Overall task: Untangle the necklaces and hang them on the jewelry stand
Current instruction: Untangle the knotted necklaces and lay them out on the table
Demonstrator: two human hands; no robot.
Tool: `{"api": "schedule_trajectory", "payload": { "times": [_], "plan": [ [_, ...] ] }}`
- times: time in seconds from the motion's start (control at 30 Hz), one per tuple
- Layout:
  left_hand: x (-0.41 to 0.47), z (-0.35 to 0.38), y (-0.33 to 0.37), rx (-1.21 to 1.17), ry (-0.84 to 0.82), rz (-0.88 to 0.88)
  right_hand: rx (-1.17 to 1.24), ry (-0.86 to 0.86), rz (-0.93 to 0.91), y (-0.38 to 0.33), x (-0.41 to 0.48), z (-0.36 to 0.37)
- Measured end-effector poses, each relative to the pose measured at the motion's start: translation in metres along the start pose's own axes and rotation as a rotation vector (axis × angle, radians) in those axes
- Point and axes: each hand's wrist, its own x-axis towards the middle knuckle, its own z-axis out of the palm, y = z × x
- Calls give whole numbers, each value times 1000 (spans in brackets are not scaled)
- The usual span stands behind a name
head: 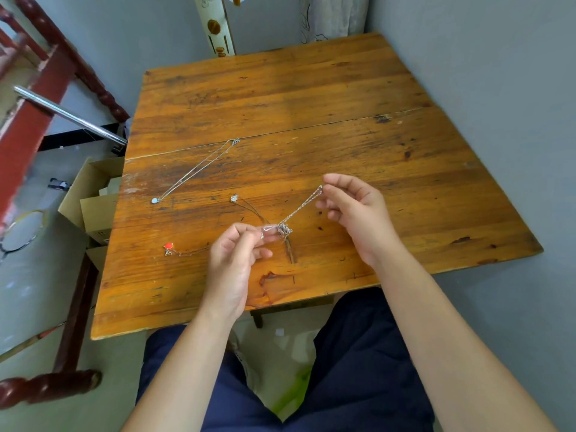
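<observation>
While the person sits at its near edge, a worn orange-brown wooden table (280, 88) fills the centre of the head view, with a seam running across its boards. Grey walls (498, 73) close it in along the top and right of the frame. Upper left: red wooden frame (34, 98), with a shiny metal tube (71, 115) crossing it. Left of the table, on the floor: open cardboard box (93, 194). Bottom of frame: dark blue trousers (358, 353). On the table, left of centre, a straightened necklace (196, 171) lies diagonally, its pale blue pendant (155, 200) at the lower end. A white pendant (234, 198) lies to the right of that, its thin chain trailing toward the tangled knot (283, 229) at frame centre. The knot is lifted off the boards, with a shadow beneath it. A red pendant (168, 245) with a short length of chain lies left of the left hand (232, 260). Left hand: thumb and forefinger curled, pinching a small loop of chain directly left of the knot; other fingers loosely bent. Right hand (352, 210): thumb and forefinger pinch the end of a silver strand (300, 207) up and right of the knot; remaining fingers curled beneath. The strand runs taut from the knot to those fingertips. The knot sits between the two hands, nearer the left fingers.
</observation>
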Motion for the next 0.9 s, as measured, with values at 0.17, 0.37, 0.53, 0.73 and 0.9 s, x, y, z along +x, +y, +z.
{"api": "schedule_trajectory", "payload": {
  "times": [0.17, 0.37, 0.53, 0.73, 0.9],
  "plan": [
    [-1, 0, 3, -78, -4, -48, 141, -25, 33, 2, 0, 1],
    [-2, 1, 3, -29, -12, 0, 273, -1, 72, 5, 1, -1],
    [-4, -1, 1, -11, 3, 53, 294, 35, 92, 7, -2, 0],
    [-8, -4, 1, -45, 20, 56, 213, 39, 100, 12, -9, 4],
    [-11, -9, -2, 56, -4, 83, 39, -70, 58, 10, -20, 9]
  ]
}}
